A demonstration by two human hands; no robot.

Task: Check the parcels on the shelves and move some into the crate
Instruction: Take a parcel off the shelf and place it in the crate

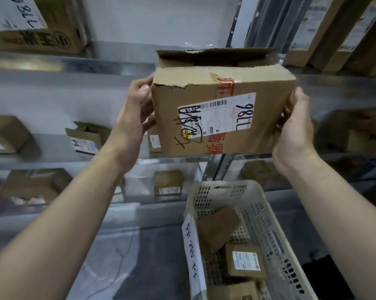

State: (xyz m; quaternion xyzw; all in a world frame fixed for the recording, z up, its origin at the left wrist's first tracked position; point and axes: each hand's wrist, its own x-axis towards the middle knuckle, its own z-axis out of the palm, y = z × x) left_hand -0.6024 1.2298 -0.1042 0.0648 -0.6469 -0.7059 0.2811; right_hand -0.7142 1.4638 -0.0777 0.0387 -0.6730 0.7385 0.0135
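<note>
1. Parcel gripped at both ends: its left end is clasped by the curled fingers of the left hand, and the thumb is pressed against the upper front corner.
2. The right end is grasped by the right hand, whose fingers are wrapped round behind the cardboard and are largely hidden.
3. The parcel is held roughly level in front of the metal shelves, higher in the view than the crate. Whether its underside touches a shelf edge cannot be told.
4. A white label with a barcode and black handwriting is stuck on the front face, which is crossed by red printed tape. The top front edge is torn, and a dark flap is seen open behind it.
5. The pale perforated crate is seen below the parcel, just beside the right forearm. A paper sign with handwriting is fixed to its left wall.
6. Small boxes are seen inside the crate, one lying flat with a white label, another tilted above it.
7. Further cardboard boxes are spread along the shelves on both sides, mostly blurred.
</note>
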